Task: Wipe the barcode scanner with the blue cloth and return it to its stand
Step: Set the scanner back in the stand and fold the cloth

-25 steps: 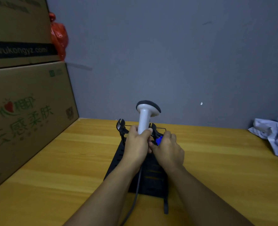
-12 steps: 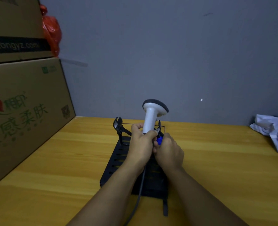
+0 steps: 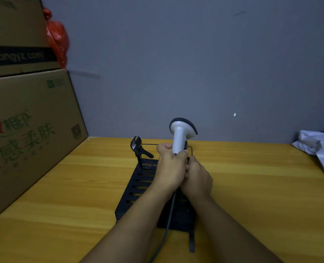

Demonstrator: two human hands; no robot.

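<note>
My left hand [image 3: 169, 168] grips the scanner [image 3: 180, 136] by its handle, upright over the stand [image 3: 138, 188]. My right hand [image 3: 197, 179] is curled beside it; cloth hidden. The smooth, light plastic seems best held at the handle.

Two bare forearms, entering from the bottom edge and converging toward the middle. No sleeves, gloves, watch or rings in sight on either the left hand [image 3: 169, 168] or the right hand [image 3: 198, 179]. Knuckles and fingers showing on both, wrists uncovered, nothing worn anywhere along the visible arms.
</note>
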